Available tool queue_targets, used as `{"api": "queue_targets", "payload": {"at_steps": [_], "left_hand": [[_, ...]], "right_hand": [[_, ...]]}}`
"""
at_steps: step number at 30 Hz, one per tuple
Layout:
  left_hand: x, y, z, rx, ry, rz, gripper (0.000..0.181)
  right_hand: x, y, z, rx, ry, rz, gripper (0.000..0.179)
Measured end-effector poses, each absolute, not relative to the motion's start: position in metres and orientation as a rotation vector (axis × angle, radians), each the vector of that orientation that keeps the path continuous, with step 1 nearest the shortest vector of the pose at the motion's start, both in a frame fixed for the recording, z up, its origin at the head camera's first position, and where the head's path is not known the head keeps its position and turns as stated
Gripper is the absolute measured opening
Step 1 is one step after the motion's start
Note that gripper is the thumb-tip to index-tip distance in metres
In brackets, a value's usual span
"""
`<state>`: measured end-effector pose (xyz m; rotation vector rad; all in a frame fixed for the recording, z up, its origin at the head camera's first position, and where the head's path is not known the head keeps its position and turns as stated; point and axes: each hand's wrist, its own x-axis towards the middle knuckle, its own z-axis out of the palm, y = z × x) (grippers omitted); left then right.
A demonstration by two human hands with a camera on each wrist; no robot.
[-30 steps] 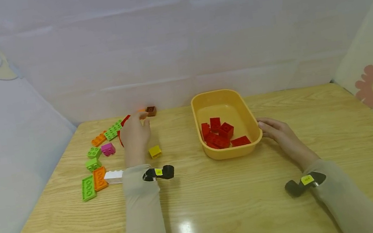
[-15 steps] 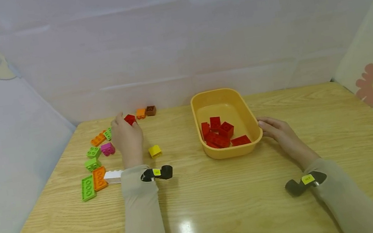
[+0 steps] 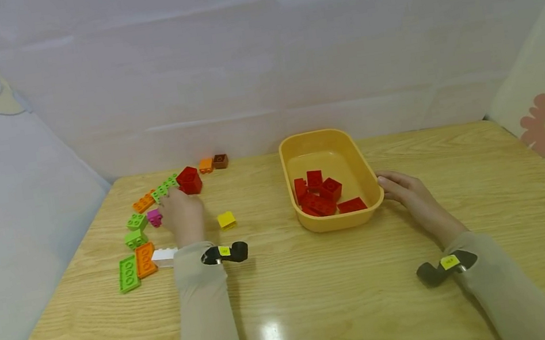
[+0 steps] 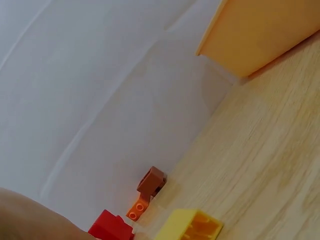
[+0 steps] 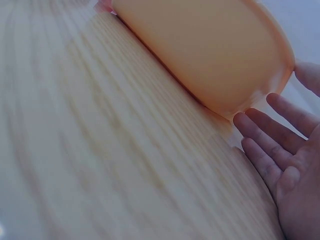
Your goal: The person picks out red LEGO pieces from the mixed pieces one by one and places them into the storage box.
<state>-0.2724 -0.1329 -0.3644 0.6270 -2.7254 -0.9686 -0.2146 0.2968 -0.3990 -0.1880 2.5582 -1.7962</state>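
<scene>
My left hand [image 3: 183, 216] is over the left group of toy bricks, its fingertips beside the magenta brick [image 3: 154, 218] and partly hidden behind the hand. Just beyond the hand stands a red brick [image 3: 189, 180], also in the left wrist view [image 4: 111, 226]. A green brick [image 3: 165, 188] lies beside the red one. I cannot tell whether the left fingers hold anything. My right hand [image 3: 409, 196] rests at the right side of a yellow tub [image 3: 337, 222]. In the right wrist view its extended fingers [image 5: 262, 134] touch the tub's wall, with the thumb at the rim.
Several red bricks [image 3: 319, 204] lie inside the tub. A yellow brick [image 3: 227, 220] is right of the left hand; a white brick [image 3: 163, 258] touches the left cuff in view. Orange [image 3: 206, 165] and brown bricks [image 3: 221, 161] sit by the back wall.
My left hand has drawn back toward me and a little left. The red brick, earlier at its fingers, now stands apart beyond it. The right hand and tub have stayed put.
</scene>
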Motion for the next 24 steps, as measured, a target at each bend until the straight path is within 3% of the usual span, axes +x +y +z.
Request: {"api": "queue_targets", "payload": {"at_steps": [6, 12, 24], "left_hand": [[-0.271, -0.142, -0.371, 0.651, -2.729, -0.961, 0.039], [-0.273, -0.145, -0.373, 0.679, -2.733, -0.994, 0.058], [-0.28, -0.146, -0.381, 0.722, -2.754, -0.922, 0.05]], "right_hand": [[-0.216, 0.293, -0.401, -0.201, 2.535, -1.831, 0.06], [-0.217, 0.293, -0.402, -0.223, 2.527, -1.863, 0.059], [-0.217, 0.295, -0.402, -0.239, 2.535, -1.861, 0.057]]}}
